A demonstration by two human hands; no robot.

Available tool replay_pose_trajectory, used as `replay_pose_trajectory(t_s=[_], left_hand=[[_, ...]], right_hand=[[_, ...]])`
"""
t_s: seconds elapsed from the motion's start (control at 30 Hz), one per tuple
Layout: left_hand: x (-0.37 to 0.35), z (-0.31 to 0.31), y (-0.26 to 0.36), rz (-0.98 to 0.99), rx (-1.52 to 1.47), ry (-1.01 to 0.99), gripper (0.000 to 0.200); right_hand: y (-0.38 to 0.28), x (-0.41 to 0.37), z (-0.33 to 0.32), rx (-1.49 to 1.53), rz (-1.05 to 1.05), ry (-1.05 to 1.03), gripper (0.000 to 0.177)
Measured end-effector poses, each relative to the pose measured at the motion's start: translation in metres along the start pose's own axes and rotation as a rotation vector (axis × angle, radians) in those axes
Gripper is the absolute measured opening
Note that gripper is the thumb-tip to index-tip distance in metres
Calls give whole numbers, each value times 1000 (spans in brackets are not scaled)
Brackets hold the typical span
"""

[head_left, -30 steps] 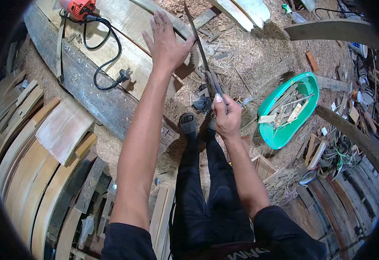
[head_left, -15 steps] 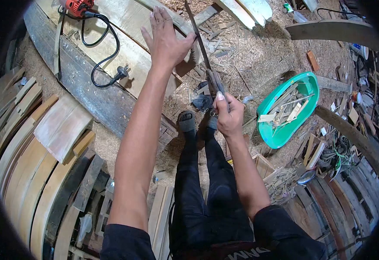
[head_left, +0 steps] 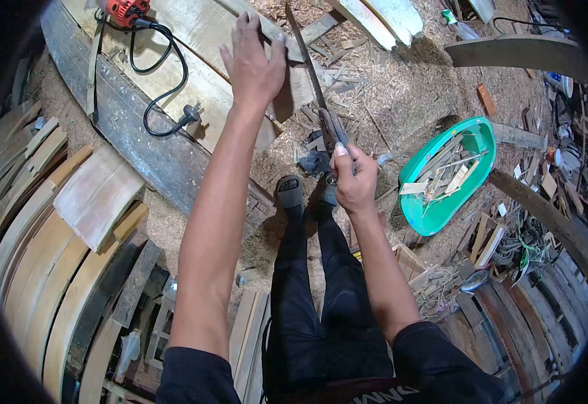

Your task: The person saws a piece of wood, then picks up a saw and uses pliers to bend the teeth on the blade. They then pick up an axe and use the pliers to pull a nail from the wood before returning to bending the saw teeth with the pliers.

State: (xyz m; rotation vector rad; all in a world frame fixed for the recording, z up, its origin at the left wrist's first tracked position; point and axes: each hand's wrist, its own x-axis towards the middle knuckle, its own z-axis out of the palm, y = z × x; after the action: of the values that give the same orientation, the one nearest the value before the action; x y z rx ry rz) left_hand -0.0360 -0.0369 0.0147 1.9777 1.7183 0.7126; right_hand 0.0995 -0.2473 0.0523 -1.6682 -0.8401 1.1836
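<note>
My left hand (head_left: 253,62) reaches far forward and grips the top of a pale wooden slat (head_left: 301,79) that stands on the long plank, thumb on its right side. My right hand (head_left: 353,178) is closed around the handle of a long dark blade (head_left: 311,71). The blade points away from me and runs close along the slat's right edge. My legs in black trousers and my sandalled feet (head_left: 291,192) are below the hands, on shavings.
An orange power tool (head_left: 123,9) with a black cord and plug (head_left: 190,116) lies on the big curved plank (head_left: 139,145). A green basin (head_left: 469,138) of wood scraps sits right. Curved slats (head_left: 52,262) are stacked left; offcuts litter the right.
My left hand has shifted its grip, the thumb moving onto the slat, which has turned slightly. The blade and my right hand have stayed almost in place.
</note>
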Motion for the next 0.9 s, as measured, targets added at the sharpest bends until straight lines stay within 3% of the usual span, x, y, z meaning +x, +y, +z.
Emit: replay_pose_trajectory(t_s=[0.17, 0.2, 0.3, 0.9], left_hand=[[34, 16, 2, -6, 115, 256, 73], [37, 17, 6, -78, 220, 139, 84], [34, 25, 8, -76, 313, 211, 62], [36, 21, 12, -64, 350, 185, 61]], right_hand=[[1, -2, 3, -1, 11, 24, 39], [3, -3, 2, 6, 18, 21, 39], [5, -4, 3, 27, 29, 9, 39], [2, -21, -3, 12, 47, 31, 36]])
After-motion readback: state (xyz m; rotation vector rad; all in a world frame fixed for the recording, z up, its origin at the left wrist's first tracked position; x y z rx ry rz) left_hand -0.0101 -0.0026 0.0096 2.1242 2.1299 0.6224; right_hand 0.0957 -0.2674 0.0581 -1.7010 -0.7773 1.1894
